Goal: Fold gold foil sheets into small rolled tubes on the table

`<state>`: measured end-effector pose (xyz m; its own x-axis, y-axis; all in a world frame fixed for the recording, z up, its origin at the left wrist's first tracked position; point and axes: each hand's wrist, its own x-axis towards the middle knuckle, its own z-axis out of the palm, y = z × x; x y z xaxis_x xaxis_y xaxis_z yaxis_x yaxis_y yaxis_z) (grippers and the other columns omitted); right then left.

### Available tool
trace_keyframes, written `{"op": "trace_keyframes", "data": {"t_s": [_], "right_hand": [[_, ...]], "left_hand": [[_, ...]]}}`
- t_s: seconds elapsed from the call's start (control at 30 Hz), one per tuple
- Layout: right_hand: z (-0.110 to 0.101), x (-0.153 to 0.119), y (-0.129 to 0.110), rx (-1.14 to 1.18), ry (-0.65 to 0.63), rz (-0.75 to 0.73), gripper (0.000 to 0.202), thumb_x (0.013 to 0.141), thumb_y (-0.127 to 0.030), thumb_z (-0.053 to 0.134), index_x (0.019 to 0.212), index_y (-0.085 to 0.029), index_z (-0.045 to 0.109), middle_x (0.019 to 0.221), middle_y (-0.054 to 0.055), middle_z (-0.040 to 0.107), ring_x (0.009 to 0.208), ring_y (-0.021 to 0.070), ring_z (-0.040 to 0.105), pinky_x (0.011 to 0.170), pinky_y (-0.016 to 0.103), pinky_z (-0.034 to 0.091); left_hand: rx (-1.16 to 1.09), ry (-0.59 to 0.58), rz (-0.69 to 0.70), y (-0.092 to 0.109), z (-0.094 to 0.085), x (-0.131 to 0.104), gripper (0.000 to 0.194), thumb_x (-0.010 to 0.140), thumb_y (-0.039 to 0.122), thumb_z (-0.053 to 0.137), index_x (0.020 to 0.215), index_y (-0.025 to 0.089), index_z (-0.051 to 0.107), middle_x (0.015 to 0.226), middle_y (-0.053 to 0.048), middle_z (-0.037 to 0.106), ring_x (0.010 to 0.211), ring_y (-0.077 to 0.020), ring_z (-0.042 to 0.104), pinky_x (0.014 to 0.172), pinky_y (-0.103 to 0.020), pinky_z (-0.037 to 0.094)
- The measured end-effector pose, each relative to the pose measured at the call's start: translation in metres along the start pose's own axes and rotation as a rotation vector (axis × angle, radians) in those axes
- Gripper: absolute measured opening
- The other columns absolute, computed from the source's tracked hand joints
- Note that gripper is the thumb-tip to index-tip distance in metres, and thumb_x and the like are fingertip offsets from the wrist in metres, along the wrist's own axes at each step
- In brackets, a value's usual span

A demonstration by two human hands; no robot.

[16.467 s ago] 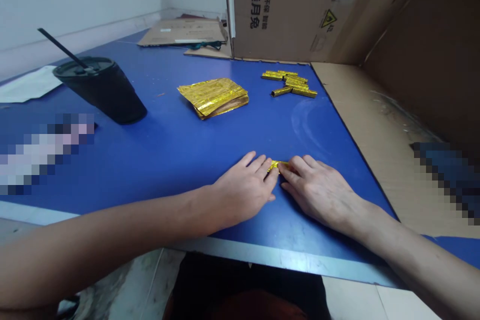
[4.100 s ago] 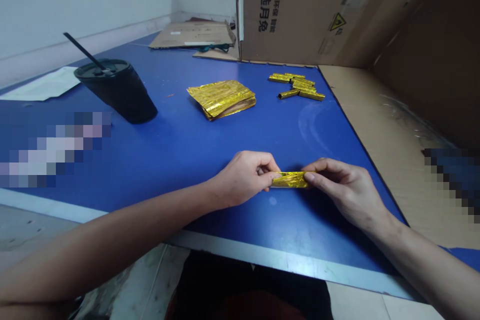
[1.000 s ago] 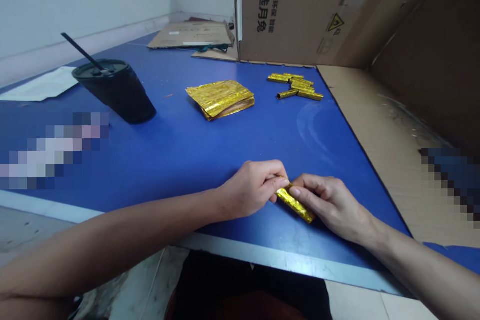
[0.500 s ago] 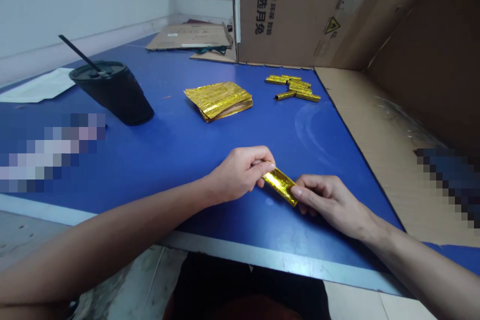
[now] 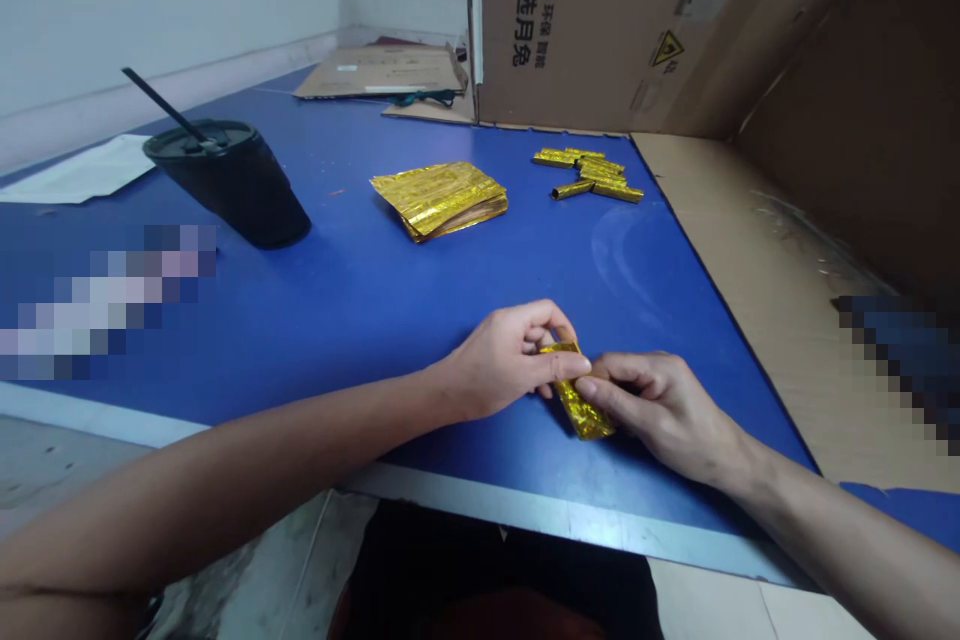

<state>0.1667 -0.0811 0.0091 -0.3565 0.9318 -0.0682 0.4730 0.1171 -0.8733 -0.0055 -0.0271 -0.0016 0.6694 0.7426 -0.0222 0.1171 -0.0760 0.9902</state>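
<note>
Left hand (image 5: 499, 365) and right hand (image 5: 664, 405) pinch a gold foil strip (image 5: 587, 416), likely to steady it. Foil sheets (image 5: 442, 195) lie upper centre, seemingly within reach.

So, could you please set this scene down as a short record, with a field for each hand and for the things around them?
left hand: pinching the folded gold foil piece
right hand: gripping the same piece, close beside the left fingers
foil stack: lying on the blue table, beyond the hands
narrow gold foil pieces: grouped right of the stack, some touching
dark cup: lidded, with a black straw, left of the stack
flat cardboard: at the far end of the table
</note>
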Motion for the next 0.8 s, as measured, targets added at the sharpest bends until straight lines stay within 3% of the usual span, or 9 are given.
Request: {"op": "trace_keyframes", "data": {"t_s": [0.13,0.3,0.43,0.6,0.8], "right_hand": [[0.0019,-0.0004,-0.0014,0.004,0.061,-0.079,0.025,0.083,-0.031,0.05,0.065,-0.016,0.06,0.05,-0.004,0.045,0.044,0.0066,0.037,0.042,0.02,0.03],[0.0022,-0.0009,0.0005,-0.003,0.059,-0.109,0.027,0.083,-0.031,0.05,0.063,-0.015,0.06,0.048,-0.004,0.046,0.043,0.0062,0.039,0.042,0.019,0.031],[0.0034,-0.0006,0.003,0.06,0.108,-0.045,0.025,0.082,-0.032,0.051,0.065,-0.015,0.061,0.05,-0.003,0.05,0.042,0.0061,0.041,0.04,0.019,0.033],[0.0057,-0.0005,0.0029,0.153,0.069,0.037,0.029,0.081,-0.037,0.051,0.062,-0.015,0.057,0.053,-0.001,0.054,0.04,0.006,0.044,0.038,0.019,0.034],[0.0027,0.0002,0.0015,0.109,0.007,0.097,0.033,0.079,-0.044,0.051,0.06,-0.017,0.049,0.051,-0.004,0.045,0.043,0.0065,0.04,0.04,0.02,0.031]], "left_hand": [[-0.044,0.003,-0.015,-0.0035,0.0031,0.0001,0.013,0.074,0.024,0.057,0.07,0.013,0.05,0.054,0.004,0.052,0.05,-0.0061,0.054,0.047,-0.016,0.042],[-0.042,-0.013,-0.024,-0.0022,0.0014,-0.0004,0.015,0.075,0.025,0.056,0.068,0.013,0.051,0.051,0.004,0.052,0.046,-0.0056,0.052,0.044,-0.015,0.04],[-0.118,-0.056,-0.04,-0.0042,0.0031,0.0011,0.017,0.074,0.028,0.058,0.075,0.014,0.049,0.059,0.003,0.054,0.052,-0.0066,0.054,0.048,-0.017,0.043],[-0.023,-0.047,0.0,-0.0087,0.0051,-0.0008,0.011,0.079,0.023,0.049,0.073,0.013,0.049,0.06,0.003,0.053,0.052,-0.005,0.05,0.048,-0.016,0.041],[0.083,-0.135,-0.052,-0.0022,0.0019,-0.0049,0.012,0.079,0.023,0.046,0.07,0.015,0.045,0.056,0.004,0.051,0.047,-0.0071,0.051,0.044,-0.018,0.041]]}}
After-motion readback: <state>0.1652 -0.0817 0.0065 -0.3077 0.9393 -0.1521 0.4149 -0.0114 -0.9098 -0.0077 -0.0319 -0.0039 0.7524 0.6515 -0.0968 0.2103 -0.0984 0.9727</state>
